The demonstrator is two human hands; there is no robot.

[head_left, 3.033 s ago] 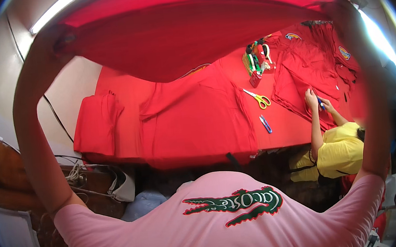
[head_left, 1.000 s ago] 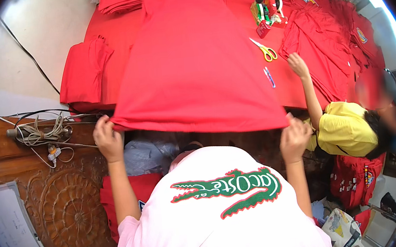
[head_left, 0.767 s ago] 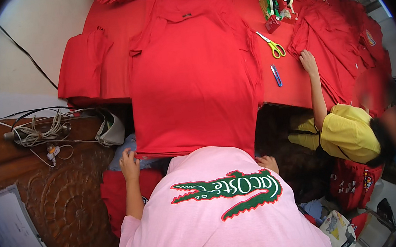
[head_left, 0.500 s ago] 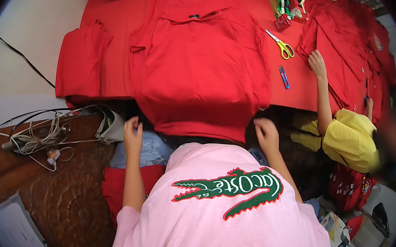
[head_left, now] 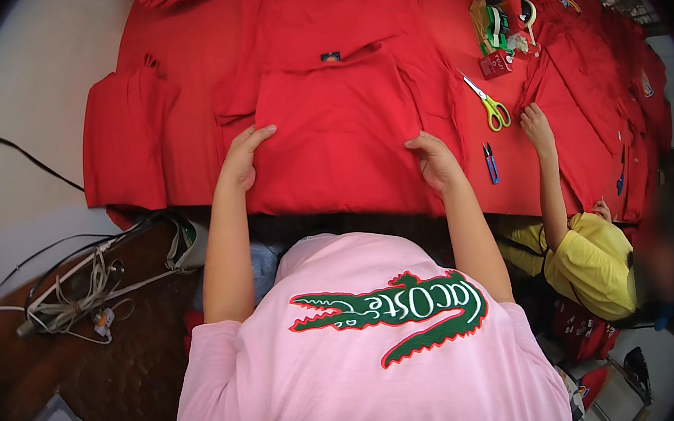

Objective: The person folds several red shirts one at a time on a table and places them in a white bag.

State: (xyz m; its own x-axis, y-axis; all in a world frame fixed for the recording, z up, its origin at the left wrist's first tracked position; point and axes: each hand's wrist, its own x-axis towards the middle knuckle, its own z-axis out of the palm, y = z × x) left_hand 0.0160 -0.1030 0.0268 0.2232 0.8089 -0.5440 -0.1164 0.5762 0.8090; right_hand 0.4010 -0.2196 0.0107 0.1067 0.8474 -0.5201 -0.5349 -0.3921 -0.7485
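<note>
A red shirt lies on the red-covered table in front of me, with a small dark label at its neckline. My left hand is at its left side, thumb stretched over the cloth and the other fingers curled at the edge. At the right side my right hand pinches the edge with its thumb on top. Some fingers of both hands are hidden by cloth or palm. The lower part of the shirt reaches the table's near edge.
Right of the shirt lie yellow-handled scissors, blue thread snips and a box of tapes and small tools. A folded red garment is at left, above tangled cables. A person in yellow handles red cloth at right.
Both my hands have moved up and forward from beside the table edge onto the shirt's sides. The shirt's hanging lower part has come up toward the tabletop.
</note>
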